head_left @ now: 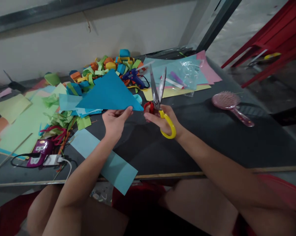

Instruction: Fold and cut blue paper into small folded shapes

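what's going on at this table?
A person's left hand holds a blue triangle of paper. The right hand holds scissors, blades parted and pointing away from the person, not on the paper. A light blue strip lies under the left forearm, overhanging the table edge.

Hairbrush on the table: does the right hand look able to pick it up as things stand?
Not quite, I think: the right hand is holding the scissors, so it would likely have to put them down first. The way over the dark table to the hairbrush looks free.
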Demonstrator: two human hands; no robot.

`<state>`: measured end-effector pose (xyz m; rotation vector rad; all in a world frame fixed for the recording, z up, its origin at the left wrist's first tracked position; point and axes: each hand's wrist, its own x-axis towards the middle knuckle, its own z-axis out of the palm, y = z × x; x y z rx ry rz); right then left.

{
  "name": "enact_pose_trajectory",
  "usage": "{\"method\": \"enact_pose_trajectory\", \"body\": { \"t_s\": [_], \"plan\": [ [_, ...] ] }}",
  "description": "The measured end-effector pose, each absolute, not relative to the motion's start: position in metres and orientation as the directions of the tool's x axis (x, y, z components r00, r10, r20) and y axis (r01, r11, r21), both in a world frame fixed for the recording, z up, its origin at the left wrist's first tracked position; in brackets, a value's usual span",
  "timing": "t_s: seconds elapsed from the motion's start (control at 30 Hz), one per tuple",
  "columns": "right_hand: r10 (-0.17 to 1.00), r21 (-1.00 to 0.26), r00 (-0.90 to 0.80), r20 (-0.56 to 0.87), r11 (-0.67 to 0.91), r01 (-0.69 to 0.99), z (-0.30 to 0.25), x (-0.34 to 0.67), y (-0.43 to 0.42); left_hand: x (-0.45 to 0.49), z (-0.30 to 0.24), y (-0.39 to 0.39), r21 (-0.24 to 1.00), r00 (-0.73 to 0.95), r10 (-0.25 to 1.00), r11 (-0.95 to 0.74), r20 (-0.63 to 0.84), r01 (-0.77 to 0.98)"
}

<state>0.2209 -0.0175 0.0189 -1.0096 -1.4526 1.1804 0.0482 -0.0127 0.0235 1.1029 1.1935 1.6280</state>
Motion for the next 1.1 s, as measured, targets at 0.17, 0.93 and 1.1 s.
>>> {"method": "enact_pose_trajectory", "body": {
  "t_s": [0.17, 0.93, 1.1],
  "plan": [
    [0.965, -0.983, -0.196, 0.172, 0.181, 0.027, 0.021, 0.221, -0.019, 0.055, 0.015, -0.019, 0.981, -0.209, 0.961, -0.189, 0.179, -0.032],
    [0.978, -0.995, -0.18, 0.104, 0.101, -0.023, 0.011, 0.217, -0.016, 0.056, 0.014, -0.017, 0.984, -0.214, 0.967, -0.16, 0.14, -0.077],
    [0.99, -0.999, -0.131, 0.052, 0.052, -0.009, 0.012, 0.216, -0.014, 0.056, 0.015, -0.016, 0.979, -0.188, 0.969, -0.179, 0.158, -0.102]
  ]
}}
